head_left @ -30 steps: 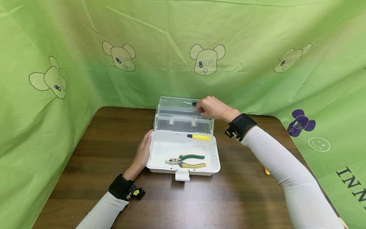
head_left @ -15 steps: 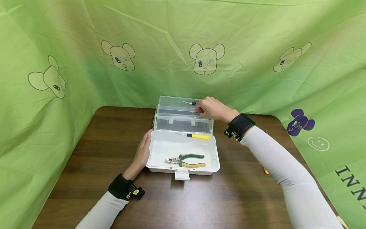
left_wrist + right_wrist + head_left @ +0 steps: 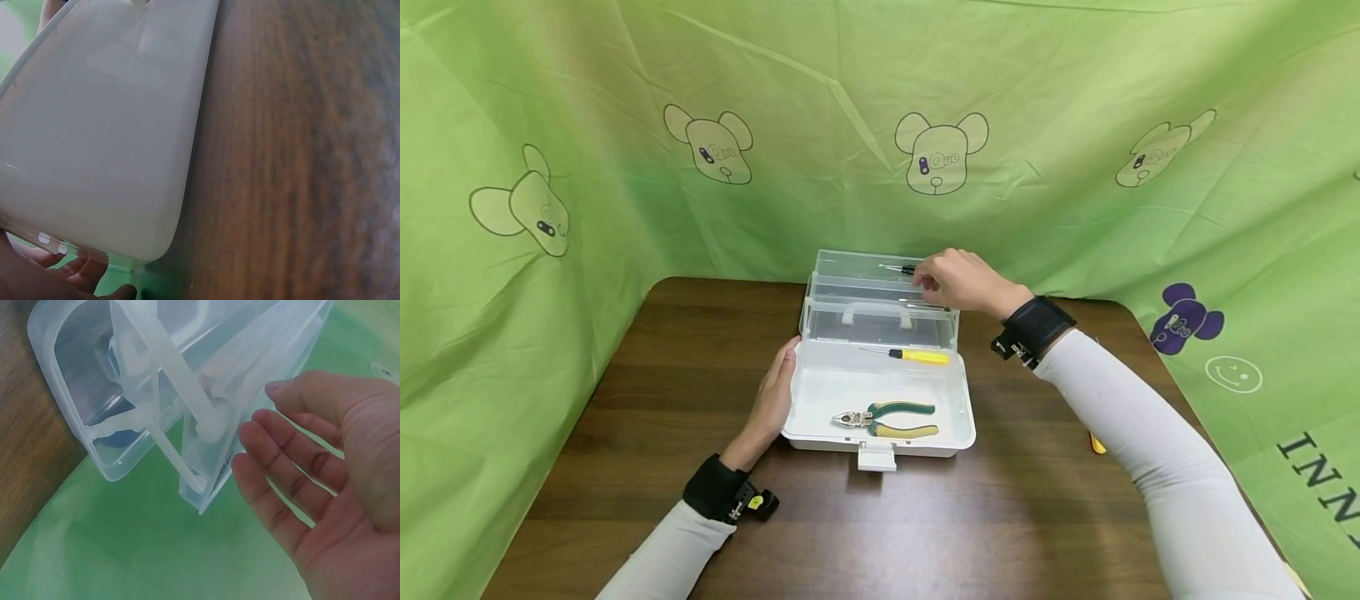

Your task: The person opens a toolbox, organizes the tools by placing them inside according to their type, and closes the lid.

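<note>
A white toolbox (image 3: 808,425) stands with its lid up and its clear trays (image 3: 842,287) fanned out at the back. Flat along its left side lies my left hand (image 3: 772,400), the fingers reaching to the rear corner in the left wrist view. My right hand (image 3: 958,279) hovers over the trays' right end; the right wrist view shows its fingers loosely bent, with nothing between them. A thin rod-like tool (image 3: 917,302) lies in a tray just below it. Behind its fingertips is a black-handled screwdriver (image 3: 898,268). Inside the box rest a yellow screwdriver (image 3: 923,357) and combination pliers (image 3: 887,418).
The box's white latch (image 3: 876,457) hangs down in front. A yellow-orange handle (image 3: 1097,444) on the brown table (image 3: 1000,517) is partly hidden by the right sleeve. A green printed curtain (image 3: 820,150) encloses the back and sides.
My right hand has let go of the thin tool, which now lies in a tray, and has lifted slightly with its fingers loosened. My left hand stays at the box's side.
</note>
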Demonstrator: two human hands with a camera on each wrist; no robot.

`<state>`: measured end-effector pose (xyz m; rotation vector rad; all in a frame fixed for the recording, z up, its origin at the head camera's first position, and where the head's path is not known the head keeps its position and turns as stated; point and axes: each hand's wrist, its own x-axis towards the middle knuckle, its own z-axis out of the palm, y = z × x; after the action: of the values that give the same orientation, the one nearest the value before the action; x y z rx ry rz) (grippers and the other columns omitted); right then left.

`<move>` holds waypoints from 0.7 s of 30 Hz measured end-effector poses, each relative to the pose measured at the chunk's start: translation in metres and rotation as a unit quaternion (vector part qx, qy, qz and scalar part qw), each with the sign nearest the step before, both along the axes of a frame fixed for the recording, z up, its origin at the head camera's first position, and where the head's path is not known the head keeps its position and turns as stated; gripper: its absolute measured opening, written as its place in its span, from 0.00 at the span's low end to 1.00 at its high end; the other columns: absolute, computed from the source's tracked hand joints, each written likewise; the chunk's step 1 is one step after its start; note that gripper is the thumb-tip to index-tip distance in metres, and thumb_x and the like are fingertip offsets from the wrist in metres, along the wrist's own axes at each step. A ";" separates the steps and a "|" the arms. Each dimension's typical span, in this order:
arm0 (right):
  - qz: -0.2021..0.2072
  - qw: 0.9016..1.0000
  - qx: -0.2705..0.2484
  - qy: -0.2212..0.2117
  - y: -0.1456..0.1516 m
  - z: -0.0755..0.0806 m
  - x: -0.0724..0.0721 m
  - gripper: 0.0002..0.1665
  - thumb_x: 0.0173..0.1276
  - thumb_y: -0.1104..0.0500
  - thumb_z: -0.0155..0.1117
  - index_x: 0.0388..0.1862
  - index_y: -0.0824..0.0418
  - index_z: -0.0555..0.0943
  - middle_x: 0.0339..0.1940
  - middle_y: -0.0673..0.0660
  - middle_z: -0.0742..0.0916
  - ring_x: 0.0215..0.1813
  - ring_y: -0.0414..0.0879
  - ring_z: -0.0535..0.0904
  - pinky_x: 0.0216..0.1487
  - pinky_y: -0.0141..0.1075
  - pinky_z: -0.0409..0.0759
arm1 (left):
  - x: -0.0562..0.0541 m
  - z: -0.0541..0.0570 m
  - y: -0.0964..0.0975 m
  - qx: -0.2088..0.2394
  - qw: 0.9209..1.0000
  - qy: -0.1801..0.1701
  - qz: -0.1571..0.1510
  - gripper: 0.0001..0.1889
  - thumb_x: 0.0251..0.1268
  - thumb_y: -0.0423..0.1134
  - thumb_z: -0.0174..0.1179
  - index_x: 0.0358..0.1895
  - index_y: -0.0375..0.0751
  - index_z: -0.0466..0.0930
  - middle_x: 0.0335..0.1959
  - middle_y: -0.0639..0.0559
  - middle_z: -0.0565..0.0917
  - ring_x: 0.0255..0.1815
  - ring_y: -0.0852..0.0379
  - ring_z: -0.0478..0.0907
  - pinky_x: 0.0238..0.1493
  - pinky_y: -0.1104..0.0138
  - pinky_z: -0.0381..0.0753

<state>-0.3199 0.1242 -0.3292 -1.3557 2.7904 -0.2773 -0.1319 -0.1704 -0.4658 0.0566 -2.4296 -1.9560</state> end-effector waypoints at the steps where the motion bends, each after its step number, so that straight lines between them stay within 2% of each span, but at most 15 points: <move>1: -0.001 1.000 -0.004 0.001 0.001 0.001 0.000 0.12 0.66 0.67 0.68 0.47 0.62 0.91 0.35 0.52 0.89 0.36 0.45 0.83 0.37 0.43 0.84 | 0.000 0.000 0.000 0.000 1.000 0.000 0.000 0.31 0.92 0.50 0.28 0.85 0.35 0.52 0.86 0.37 0.56 0.86 0.40 0.49 0.84 0.43 0.49; 11: -0.036 0.999 -0.011 0.007 0.012 0.016 -0.001 0.10 0.69 0.61 0.74 0.48 0.61 0.91 0.37 0.52 0.91 0.39 0.46 0.87 0.42 0.47 0.86 | 0.000 0.000 0.001 0.005 1.000 -0.005 -0.002 0.31 0.92 0.51 0.28 0.85 0.36 0.52 0.86 0.38 0.56 0.86 0.40 0.49 0.84 0.43 0.49; 21: -0.063 0.998 -0.004 0.025 0.037 0.019 -0.006 0.09 0.70 0.58 0.74 0.46 0.59 0.91 0.37 0.52 0.91 0.40 0.48 0.87 0.40 0.50 0.86 | 0.000 0.000 0.001 0.007 1.000 -0.004 0.000 0.31 0.92 0.50 0.29 0.85 0.36 0.52 0.86 0.37 0.56 0.86 0.40 0.50 0.84 0.44 0.49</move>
<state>-0.3261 0.1613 -0.3101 -1.2085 2.9246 -0.2616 -0.1320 -0.1697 -0.4661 0.0642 -2.4199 -1.9778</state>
